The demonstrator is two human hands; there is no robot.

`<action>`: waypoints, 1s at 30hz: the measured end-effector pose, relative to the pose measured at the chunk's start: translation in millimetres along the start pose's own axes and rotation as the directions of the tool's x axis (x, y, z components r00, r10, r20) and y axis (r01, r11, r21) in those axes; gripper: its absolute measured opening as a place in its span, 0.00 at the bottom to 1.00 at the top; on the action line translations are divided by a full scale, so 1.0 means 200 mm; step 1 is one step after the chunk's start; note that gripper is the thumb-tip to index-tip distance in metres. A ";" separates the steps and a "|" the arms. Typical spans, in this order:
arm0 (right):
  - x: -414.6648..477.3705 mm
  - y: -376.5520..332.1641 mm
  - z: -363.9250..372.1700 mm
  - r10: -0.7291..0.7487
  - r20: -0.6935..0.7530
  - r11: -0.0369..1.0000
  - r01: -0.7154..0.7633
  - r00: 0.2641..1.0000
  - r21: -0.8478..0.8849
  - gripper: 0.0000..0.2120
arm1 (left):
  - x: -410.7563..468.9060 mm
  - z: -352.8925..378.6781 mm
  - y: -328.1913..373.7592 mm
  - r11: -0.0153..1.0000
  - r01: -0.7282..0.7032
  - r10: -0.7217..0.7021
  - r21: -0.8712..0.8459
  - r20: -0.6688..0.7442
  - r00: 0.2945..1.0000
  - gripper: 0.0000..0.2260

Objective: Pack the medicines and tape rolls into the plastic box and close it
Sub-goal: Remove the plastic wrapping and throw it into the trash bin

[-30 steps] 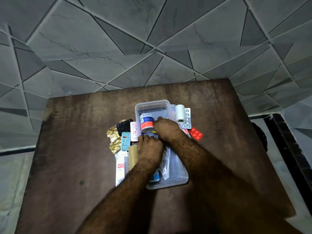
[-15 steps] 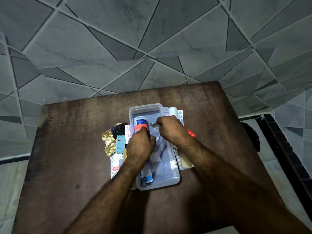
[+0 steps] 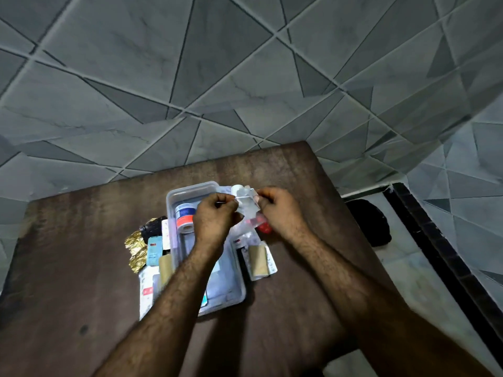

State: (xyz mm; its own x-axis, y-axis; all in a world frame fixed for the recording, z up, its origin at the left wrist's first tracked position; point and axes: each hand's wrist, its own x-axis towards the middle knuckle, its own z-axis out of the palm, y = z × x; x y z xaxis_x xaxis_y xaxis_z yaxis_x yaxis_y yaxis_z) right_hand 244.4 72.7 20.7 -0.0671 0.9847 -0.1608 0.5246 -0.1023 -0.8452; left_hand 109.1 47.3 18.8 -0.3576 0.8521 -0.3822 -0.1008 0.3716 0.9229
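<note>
A clear plastic box (image 3: 190,189) lies open in the middle of the brown table (image 3: 81,268). Inside it, at the far end, lies a bottle with a blue and orange label (image 3: 185,217). Above the box's right side, my left hand (image 3: 215,219) and my right hand (image 3: 277,210) each pinch one top corner of a small clear plastic pouch (image 3: 246,210) that hangs between them. Left of the box lie gold foil strips (image 3: 136,251), a blue blister pack (image 3: 153,250) and a tan tape roll (image 3: 165,268). Another tan tape roll (image 3: 257,261) lies right of the box.
A red blister pack (image 3: 264,227) shows under my right hand. A white tape roll (image 3: 236,189) stands behind the pouch. A dark bundle (image 3: 367,221) lies on the floor right of the table. A tiled wall rises directly behind the table's far edge.
Both hands have risen out of the box and moved right, lifting the clear pouch between them. My left hand has left the bottle's side.
</note>
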 end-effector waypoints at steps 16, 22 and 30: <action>0.06 0.74 -1.22 0.345 -0.173 0.888 -0.262 0.922 0.377 0.10 | -0.29 1.47 -0.01 0.973 0.144 -0.112 -0.181 0.174 0.978 0.07; 0.12 1.16 -1.63 0.381 -0.319 0.913 -0.300 0.868 0.276 0.07 | -0.28 2.08 -0.14 0.983 0.181 -0.168 -0.023 0.264 0.950 0.04; 0.29 1.70 -1.94 0.375 -0.550 0.927 -0.297 0.747 0.229 0.12 | -0.04 2.68 -0.46 0.924 0.060 -0.141 0.377 0.190 0.972 0.10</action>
State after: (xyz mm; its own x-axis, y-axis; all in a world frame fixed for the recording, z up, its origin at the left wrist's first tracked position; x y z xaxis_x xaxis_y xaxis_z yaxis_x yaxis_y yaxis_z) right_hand 748.5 149.5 -79.1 0.6132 0.7743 -0.1566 0.3119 -0.4194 -0.8525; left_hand 618.4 202.8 -87.7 -0.1572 0.8455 -0.5103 0.2353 0.5339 0.8121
